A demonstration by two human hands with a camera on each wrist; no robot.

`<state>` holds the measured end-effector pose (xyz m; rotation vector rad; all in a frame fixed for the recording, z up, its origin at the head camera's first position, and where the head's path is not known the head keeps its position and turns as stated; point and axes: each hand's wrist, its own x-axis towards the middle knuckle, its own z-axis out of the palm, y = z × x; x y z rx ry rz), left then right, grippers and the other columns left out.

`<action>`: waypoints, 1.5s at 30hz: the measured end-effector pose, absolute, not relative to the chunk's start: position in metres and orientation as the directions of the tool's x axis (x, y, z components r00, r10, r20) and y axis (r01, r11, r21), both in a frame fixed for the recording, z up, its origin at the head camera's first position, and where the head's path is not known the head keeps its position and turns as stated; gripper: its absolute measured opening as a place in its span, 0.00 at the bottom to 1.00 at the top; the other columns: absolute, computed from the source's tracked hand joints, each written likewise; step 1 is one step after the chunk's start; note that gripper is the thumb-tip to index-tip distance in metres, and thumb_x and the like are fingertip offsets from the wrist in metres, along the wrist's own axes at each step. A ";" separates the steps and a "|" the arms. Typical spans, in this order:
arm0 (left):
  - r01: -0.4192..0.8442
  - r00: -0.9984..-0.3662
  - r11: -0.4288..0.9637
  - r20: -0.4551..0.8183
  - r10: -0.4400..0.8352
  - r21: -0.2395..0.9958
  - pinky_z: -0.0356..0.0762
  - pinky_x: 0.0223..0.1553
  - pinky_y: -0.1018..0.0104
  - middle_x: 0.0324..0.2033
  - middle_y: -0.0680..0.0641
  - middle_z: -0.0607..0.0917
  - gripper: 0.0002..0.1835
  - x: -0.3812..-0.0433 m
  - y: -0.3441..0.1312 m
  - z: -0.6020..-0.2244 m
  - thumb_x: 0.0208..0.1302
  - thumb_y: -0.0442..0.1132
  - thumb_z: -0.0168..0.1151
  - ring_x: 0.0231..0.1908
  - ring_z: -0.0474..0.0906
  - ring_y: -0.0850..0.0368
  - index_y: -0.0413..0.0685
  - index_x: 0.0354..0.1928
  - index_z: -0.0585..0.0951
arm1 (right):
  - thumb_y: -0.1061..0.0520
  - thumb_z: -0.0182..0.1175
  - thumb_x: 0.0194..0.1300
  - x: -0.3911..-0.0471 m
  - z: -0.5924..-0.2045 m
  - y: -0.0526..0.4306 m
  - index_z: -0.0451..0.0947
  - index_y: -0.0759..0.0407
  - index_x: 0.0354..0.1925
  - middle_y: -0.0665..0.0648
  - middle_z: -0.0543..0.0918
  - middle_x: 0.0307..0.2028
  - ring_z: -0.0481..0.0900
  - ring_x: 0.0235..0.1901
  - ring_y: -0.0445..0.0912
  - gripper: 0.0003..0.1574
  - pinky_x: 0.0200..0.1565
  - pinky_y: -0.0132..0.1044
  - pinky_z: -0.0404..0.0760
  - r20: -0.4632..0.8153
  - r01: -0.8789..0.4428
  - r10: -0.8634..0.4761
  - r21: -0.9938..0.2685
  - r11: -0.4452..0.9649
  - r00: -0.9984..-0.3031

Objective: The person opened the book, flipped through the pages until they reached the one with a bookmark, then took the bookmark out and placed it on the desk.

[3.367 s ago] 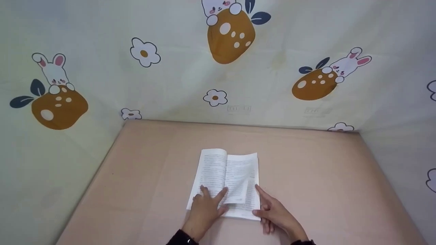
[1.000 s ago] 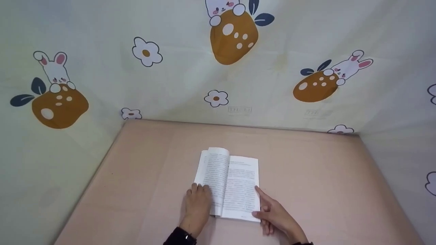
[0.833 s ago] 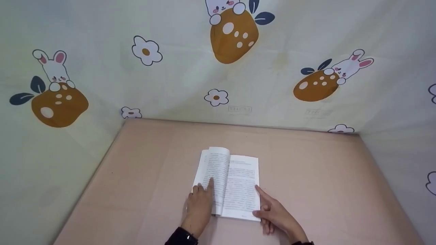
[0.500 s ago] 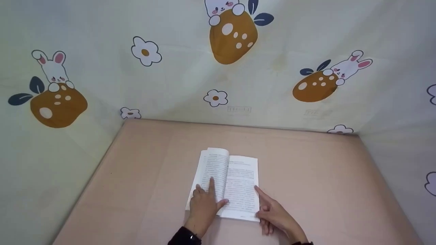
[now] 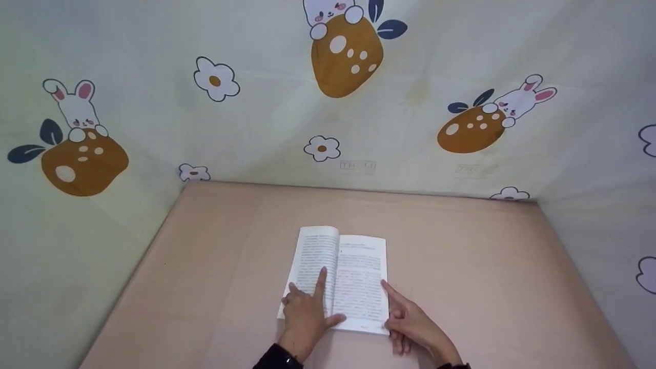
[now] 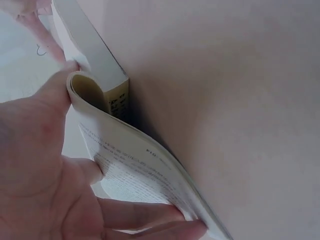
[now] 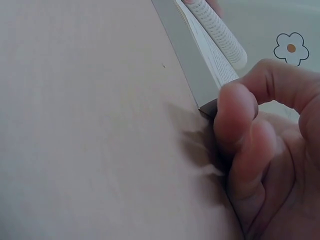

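An open paperback book [image 5: 361, 282] with printed text lies on the table, its left-side pages bowed up near the spine. Across the lower left page my left hand [image 5: 306, 313] rests with fingers spread, the index finger straight up the page and the thumb over the inner fold. The left wrist view shows the left hand [image 6: 40, 170] pressing the curved page [image 6: 140, 165], its fingertips near the outer edge. My right hand [image 5: 417, 323] holds the book's right edge, thumb at the lower corner. In the right wrist view, curled fingers [image 7: 235, 115] are at the cover's corner.
The table [image 5: 215, 271] has a plain pinkish-tan surface around the book. Behind and beside it hang pale walls [image 5: 266, 118] printed with rabbits, orange fruit and flowers. Dark sleeves [image 5: 279, 357] cover the wrists.
A page lifted over the right side earlier has gone to the left. My left hand went to the left edge, then spread back over the left page, which lies flatter. The right hand stays put.
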<state>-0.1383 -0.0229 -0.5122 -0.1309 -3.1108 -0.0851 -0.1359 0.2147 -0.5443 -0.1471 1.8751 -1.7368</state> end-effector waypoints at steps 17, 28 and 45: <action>0.091 -0.995 0.995 0.035 0.093 -0.047 0.80 0.38 0.49 0.52 0.20 0.72 0.61 -0.134 -0.018 -0.516 0.34 0.82 0.51 0.45 0.76 0.27 0.57 0.71 0.57 | 0.67 0.59 0.54 -0.137 -0.541 0.215 0.35 0.50 0.74 0.49 0.76 0.16 0.76 0.10 0.38 0.60 0.12 0.27 0.71 -0.332 0.271 -0.448 -0.942 0.196 -0.830; 0.165 -0.986 0.979 0.005 0.166 0.119 0.81 0.30 0.49 0.63 0.25 0.62 0.69 -0.133 -0.025 -0.513 0.20 0.79 0.63 0.40 0.74 0.24 0.51 0.70 0.58 | 0.66 0.61 0.55 -0.134 -0.542 0.216 0.35 0.52 0.73 0.49 0.75 0.16 0.76 0.10 0.39 0.60 0.12 0.26 0.71 -0.317 0.277 -0.448 -0.948 0.154 -0.836; 0.222 -0.975 0.971 0.031 0.220 0.087 0.81 0.30 0.52 0.60 0.25 0.66 0.66 -0.134 -0.030 -0.514 0.25 0.78 0.61 0.36 0.77 0.28 0.48 0.69 0.60 | 0.54 0.63 0.59 -0.134 -0.544 0.215 0.35 0.59 0.73 0.47 0.74 0.14 0.75 0.09 0.37 0.59 0.12 0.27 0.72 -0.342 0.299 -0.409 -0.939 0.168 -0.846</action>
